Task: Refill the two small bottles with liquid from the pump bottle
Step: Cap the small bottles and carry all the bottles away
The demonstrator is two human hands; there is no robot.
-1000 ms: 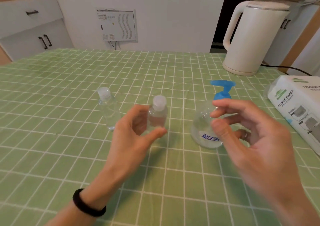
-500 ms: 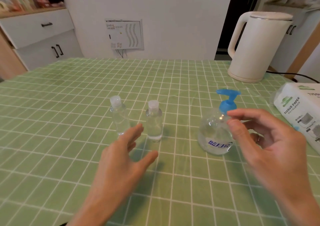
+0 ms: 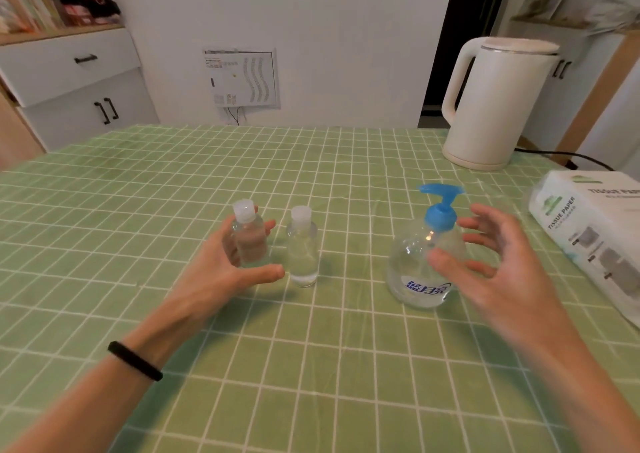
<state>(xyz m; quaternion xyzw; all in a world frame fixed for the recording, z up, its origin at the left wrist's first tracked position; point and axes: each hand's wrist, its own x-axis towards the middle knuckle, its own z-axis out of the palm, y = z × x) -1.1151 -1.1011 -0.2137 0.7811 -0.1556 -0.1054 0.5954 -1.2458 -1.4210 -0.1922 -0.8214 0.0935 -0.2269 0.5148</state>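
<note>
One pump bottle (image 3: 408,262) and two small bottles are counted on the counter (image 3: 138,192). The 9 o'clock bottle (image 3: 250,241) is cupped by the left grip (image 3: 214,272), though whether it is actually held cannot be told. The 3 o'clock bottle (image 3: 302,251) is left untouched. The right grip (image 3: 502,272) is spread open.

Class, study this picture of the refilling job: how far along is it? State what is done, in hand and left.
Done: nothing; the left small bottle and right small bottle are capped. In hand: the left hand curls round the left small bottle; the open right hand hovers by the pump bottle. Left: uncapping, filling both, recapping.
</note>
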